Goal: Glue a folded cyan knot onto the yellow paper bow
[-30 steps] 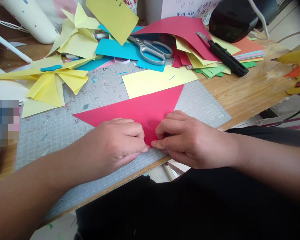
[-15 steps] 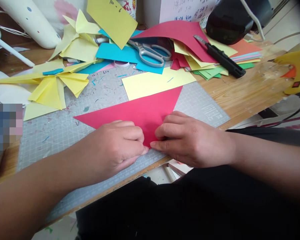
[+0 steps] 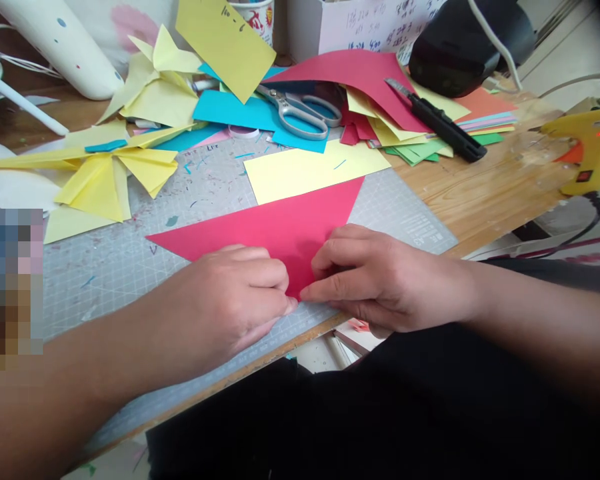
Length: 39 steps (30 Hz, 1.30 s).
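Observation:
A sheet of red paper (image 3: 260, 227) lies on the grey cutting mat (image 3: 130, 267), its long upper edge slanting up to the right. My left hand (image 3: 245, 293) is closed on the paper's near edge, thumb and fingertips pressed together there. Just right of it, my right hand (image 3: 370, 280) pinches the same edge, its index fingertip almost meeting the left thumb. Both hands cover much of the paper's lower part, so the fold under the fingers is hidden. Beyond the red paper lies a pale yellow strip (image 3: 300, 173).
Scissors (image 3: 303, 120) rest on blue paper (image 3: 235, 110). A black utility knife (image 3: 443, 127), blade out, lies over stacked coloured paper. Folded yellow paper shapes (image 3: 97, 187) stand at left. A yellow glue gun (image 3: 593, 150) with a lit red light is at right. The table edge (image 3: 280, 350) runs close to my lap.
My right hand's fingers have shifted slightly at the paper's near edge, with the lower fingers spreading a little. The left hand and the red paper stay almost where they were.

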Motion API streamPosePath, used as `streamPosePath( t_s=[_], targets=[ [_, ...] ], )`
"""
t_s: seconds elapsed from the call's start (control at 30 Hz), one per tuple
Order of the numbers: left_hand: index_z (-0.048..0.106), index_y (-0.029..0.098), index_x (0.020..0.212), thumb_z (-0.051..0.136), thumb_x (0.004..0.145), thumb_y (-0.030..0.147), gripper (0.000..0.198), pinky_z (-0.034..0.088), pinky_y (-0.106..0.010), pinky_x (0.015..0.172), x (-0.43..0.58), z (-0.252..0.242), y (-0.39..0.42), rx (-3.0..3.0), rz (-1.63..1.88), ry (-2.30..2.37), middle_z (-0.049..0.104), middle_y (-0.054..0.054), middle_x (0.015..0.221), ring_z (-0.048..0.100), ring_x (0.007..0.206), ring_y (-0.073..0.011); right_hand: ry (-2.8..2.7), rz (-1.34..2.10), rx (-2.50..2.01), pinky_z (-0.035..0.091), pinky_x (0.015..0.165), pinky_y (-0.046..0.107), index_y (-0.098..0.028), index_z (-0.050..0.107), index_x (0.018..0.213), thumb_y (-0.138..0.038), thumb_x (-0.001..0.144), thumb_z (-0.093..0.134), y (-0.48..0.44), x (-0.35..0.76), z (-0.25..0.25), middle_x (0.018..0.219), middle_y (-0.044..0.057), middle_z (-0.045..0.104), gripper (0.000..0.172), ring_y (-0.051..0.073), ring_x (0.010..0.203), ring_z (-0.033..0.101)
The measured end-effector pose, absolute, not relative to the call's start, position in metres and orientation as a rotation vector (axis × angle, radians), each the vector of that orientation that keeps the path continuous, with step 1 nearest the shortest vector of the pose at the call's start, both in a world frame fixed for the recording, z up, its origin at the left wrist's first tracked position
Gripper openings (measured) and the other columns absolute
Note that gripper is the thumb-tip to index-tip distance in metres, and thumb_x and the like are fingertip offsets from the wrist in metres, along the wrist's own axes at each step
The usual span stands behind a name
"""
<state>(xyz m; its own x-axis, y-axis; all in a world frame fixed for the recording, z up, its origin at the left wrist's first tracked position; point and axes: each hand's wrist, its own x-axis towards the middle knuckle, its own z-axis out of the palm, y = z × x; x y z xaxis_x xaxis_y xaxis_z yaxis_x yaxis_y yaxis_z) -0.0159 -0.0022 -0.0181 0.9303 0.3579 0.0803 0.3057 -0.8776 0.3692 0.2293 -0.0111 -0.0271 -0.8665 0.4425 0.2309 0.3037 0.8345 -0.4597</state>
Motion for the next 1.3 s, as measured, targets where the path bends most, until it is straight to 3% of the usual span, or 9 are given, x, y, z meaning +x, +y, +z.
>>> streamPosePath(
  t_s=[0.33, 0.53, 0.67, 0.93, 1.17, 1.3],
  targets=[
    [0.067, 0.019, 0.084, 0.048, 0.091, 0.012, 0.022, 0.040, -0.026, 0.065, -0.021, -0.018, 0.008, 2.597, 0.197, 0.457, 0.062, -0.002, 0.081, 0.054, 0.074, -0.0130, -2.773, 0.459, -0.616, 0.038, 0.075, 0.036, -0.016, 0.070, 0.100, -0.021, 0.090, 0.047, -0.017, 0.224, -0.025, 0.093, 0.009, 0.060, 0.026, 0.019, 0.079, 0.045],
    [0.066, 0.019, 0.088, 0.048, 0.088, 0.009, 0.020, 0.041, -0.023, 0.067, -0.024, -0.017, 0.012, 2.538, 0.221, 0.461, 0.062, -0.001, 0.083, 0.057, 0.075, -0.0116, -2.785, 0.413, -0.626, 0.038, 0.074, 0.036, -0.017, 0.070, 0.106, -0.022, 0.091, 0.046, -0.019, 0.223, -0.026, 0.093, 0.009, 0.060, 0.028, 0.019, 0.078, 0.045],
    [0.067, 0.021, 0.096, 0.049, 0.086, 0.007, 0.025, 0.041, -0.025, 0.070, -0.024, -0.018, 0.009, 2.567, 0.211, 0.464, 0.062, -0.002, 0.090, 0.056, 0.080, -0.0133, -2.788, 0.397, -0.634, 0.038, 0.075, 0.036, -0.018, 0.070, 0.105, -0.022, 0.092, 0.044, -0.018, 0.223, -0.027, 0.093, 0.009, 0.060, 0.029, 0.019, 0.079, 0.045],
    [0.065, 0.018, 0.087, 0.047, 0.083, 0.003, 0.023, 0.036, -0.030, 0.066, -0.020, -0.016, 0.005, 2.667, 0.154, 0.422, 0.058, -0.002, 0.082, 0.048, 0.074, -0.0157, -2.813, 0.254, -0.607, 0.038, 0.073, 0.035, -0.019, 0.069, 0.106, -0.025, 0.096, 0.042, -0.018, 0.223, -0.027, 0.089, 0.008, 0.060, 0.030, 0.018, 0.078, 0.046],
    [0.065, 0.021, 0.089, 0.043, 0.089, 0.008, 0.026, 0.038, -0.033, 0.072, -0.020, -0.013, -0.004, 2.748, 0.061, 0.480, 0.060, -0.003, 0.082, 0.049, 0.076, -0.0183, -2.842, 0.121, -0.584, 0.040, 0.074, 0.037, -0.020, 0.069, 0.105, -0.028, 0.096, 0.043, -0.019, 0.225, -0.028, 0.091, 0.008, 0.061, 0.028, 0.020, 0.080, 0.048],
    [0.068, 0.025, 0.088, 0.040, 0.094, 0.019, 0.029, 0.040, -0.031, 0.072, -0.022, -0.011, -0.008, 2.771, 0.126, 0.567, 0.060, -0.002, 0.079, 0.051, 0.075, -0.0184, -2.851, 0.174, -0.547, 0.043, 0.077, 0.037, -0.019, 0.068, 0.107, -0.025, 0.093, 0.046, -0.017, 0.229, -0.027, 0.095, 0.009, 0.063, 0.027, 0.020, 0.082, 0.050]
  ],
)
